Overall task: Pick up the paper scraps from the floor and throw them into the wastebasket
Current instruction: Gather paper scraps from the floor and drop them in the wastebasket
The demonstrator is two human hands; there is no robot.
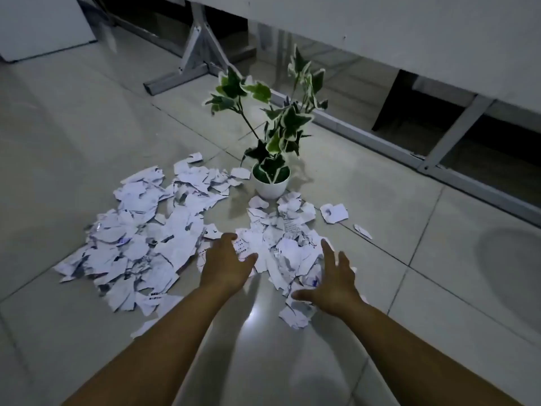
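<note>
While we reach down, our left hand (pixel 227 266) and right hand (pixel 332 284) spread open-fingered, holding nothing, over the paper scraps (pixel 281 247) lying between and beneath them on the floor (pixel 73 136).

The floor (pixel 87 148) is large pale ceramic tiles, smooth and glossy, with a bright glare spot and soft reflections. The paper scraps (pixel 140 241) are thin, matt white paper with ragged torn edges and faint dark print, some crumpled. The plant pot (pixel 271 187) looks like smooth white plastic with a slight sheen. Its ivy leaves (pixel 288 124) look waxy, green edged in cream. The table frame (pixel 196 51) is grey painted metal, matt.
</note>
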